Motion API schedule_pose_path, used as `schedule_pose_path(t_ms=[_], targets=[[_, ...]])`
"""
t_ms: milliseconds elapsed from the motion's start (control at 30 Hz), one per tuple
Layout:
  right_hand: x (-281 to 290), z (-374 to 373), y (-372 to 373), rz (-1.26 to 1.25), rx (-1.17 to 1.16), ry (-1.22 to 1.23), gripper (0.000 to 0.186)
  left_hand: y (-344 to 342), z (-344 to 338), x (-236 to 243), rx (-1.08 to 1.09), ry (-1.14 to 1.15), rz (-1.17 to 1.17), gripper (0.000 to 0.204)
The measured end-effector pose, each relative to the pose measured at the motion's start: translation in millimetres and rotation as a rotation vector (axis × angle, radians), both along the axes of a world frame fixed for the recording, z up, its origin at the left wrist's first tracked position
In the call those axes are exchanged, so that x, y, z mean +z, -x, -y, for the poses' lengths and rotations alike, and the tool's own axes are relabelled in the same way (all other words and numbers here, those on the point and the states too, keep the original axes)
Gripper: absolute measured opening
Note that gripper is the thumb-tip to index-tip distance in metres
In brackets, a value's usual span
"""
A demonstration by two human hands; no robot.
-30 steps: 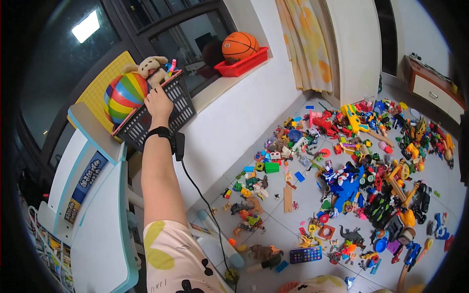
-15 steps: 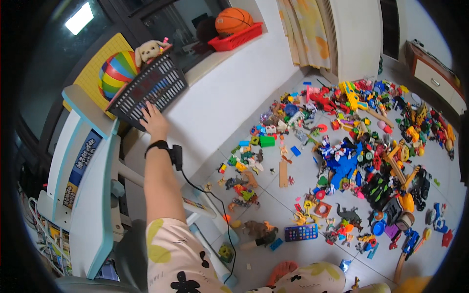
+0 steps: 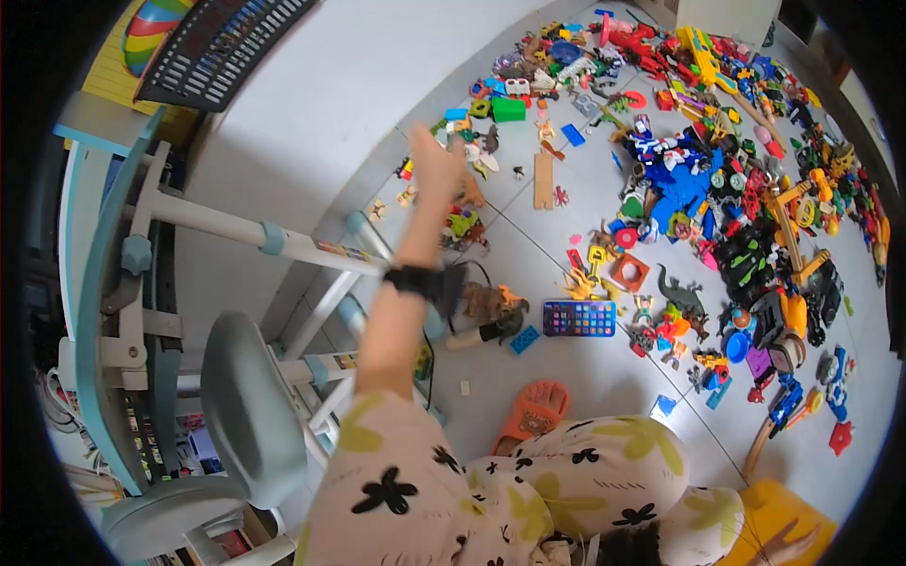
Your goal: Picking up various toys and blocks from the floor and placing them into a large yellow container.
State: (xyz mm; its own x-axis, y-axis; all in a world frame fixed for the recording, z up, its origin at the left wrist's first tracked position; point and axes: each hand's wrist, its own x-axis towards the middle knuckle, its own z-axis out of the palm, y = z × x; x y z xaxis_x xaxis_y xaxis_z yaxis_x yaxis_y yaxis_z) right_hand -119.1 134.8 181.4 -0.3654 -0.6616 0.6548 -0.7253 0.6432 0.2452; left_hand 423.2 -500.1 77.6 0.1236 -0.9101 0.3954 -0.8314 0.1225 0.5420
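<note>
My left hand (image 3: pixel 437 168) is stretched out over the floor. It is blurred by motion and its fingers are hard to make out; a dark strap (image 3: pixel 425 283) with a small device circles the wrist. Under and around it lie small toys, among them a green block-shaped cup (image 3: pixel 509 109) and toy animals. Down in the lower right corner, my right hand (image 3: pixel 791 545) lies with its fingers apart against a yellow object (image 3: pixel 788 509). The black plastic basket (image 3: pixel 222 57) stands high at the upper left, apart from both hands, beside a striped ball (image 3: pixel 156 28).
Toys are spread thickly over the tiled floor, including a blue figure (image 3: pixel 684 189), a toy phone (image 3: pixel 578 319) and a wooden track piece (image 3: pixel 544 181). A grey chair (image 3: pixel 247 406) and a desk frame (image 3: pixel 217 222) stand on the left. An orange slipper (image 3: pixel 533 415) is near my legs.
My left hand has come off the black basket and swung right and down over the toys. The view has tilted lower, bringing my right hand into sight.
</note>
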Motion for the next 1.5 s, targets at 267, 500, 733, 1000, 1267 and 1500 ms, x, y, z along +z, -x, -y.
schedule_pose_path(t_ms=[267, 500, 733, 1000, 1267, 1500], targets=[[-75.2, 150.3, 8.9, 0.646, 0.495, -0.145, 0.054, 46.2, -288.1, -89.2, -0.239, -0.581, 0.203, 0.077], [-107.1, 241.2, -36.7, 0.832, 0.77, -0.286, 0.05, -80.7, -422.6, -57.9, -0.116, -1.239, 0.503, 0.087], [-129.5, 240.8, -55.4, 0.917, 0.874, -0.492, 0.043, -121.2, -431.6, -40.7, -0.029, -2.067, 0.306, 0.056], [-117.6, 236.7, -61.4, 1.07, 0.892, -0.583, 0.036, -103.3, -356.4, -100.3, -0.025, -0.813, 0.268, 0.054], [-110.9, 324.0, -106.6, 0.958, 1.193, -0.818, 0.037, -63.7, -286.6, -113.3, -0.271, -0.512, 0.588, 0.059], [-123.6, 363.4, -234.7, 1.164, 1.492, -0.656, 0.057, -21.5, -285.8, -55.6, -0.238, -1.262, -0.641, 0.04]])
